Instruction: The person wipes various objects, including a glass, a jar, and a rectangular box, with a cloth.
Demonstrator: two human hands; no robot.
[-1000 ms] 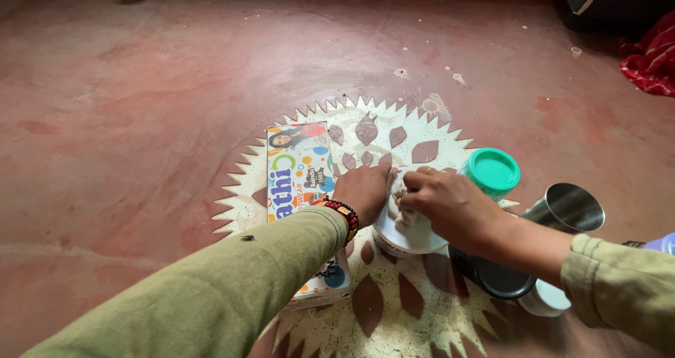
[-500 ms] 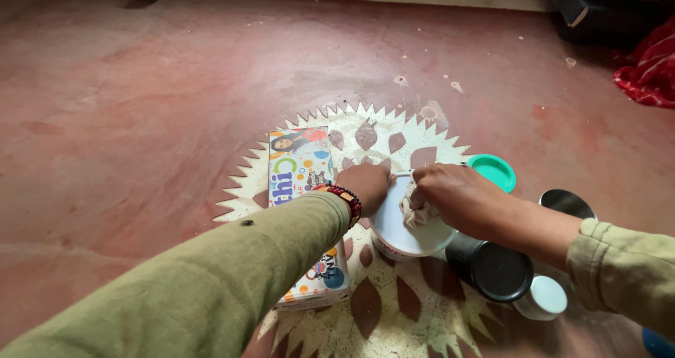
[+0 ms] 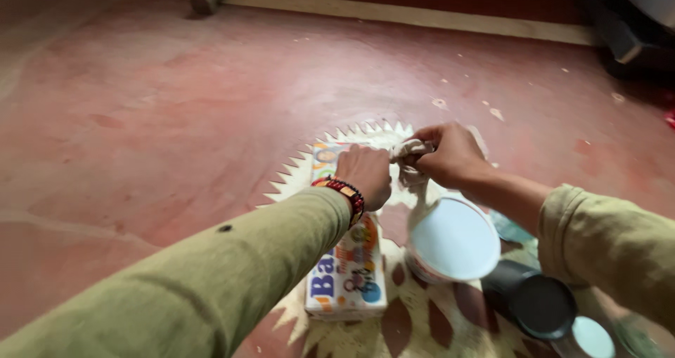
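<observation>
Two hands in olive sleeves meet above a red floor [image 3: 176, 98], the left hand [image 3: 365, 175] and right hand [image 3: 453, 154] both gripping a pale wrung cloth [image 3: 411, 154]. Below them sit a white bowl of white liquid [image 3: 453, 238], a colourful printed box [image 3: 348, 274] and a dark round container [image 3: 541, 305] on a white sunburst floor pattern [image 3: 309, 165].

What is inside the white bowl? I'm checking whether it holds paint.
The white bowl shows a smooth, pale whitish inside; liquid or bare bottom, I cannot tell. Above it both hands hold a white cloth.

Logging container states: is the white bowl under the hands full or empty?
Full: white liquid fills the bowl nearly to its rim, below the wrung cloth.
</observation>
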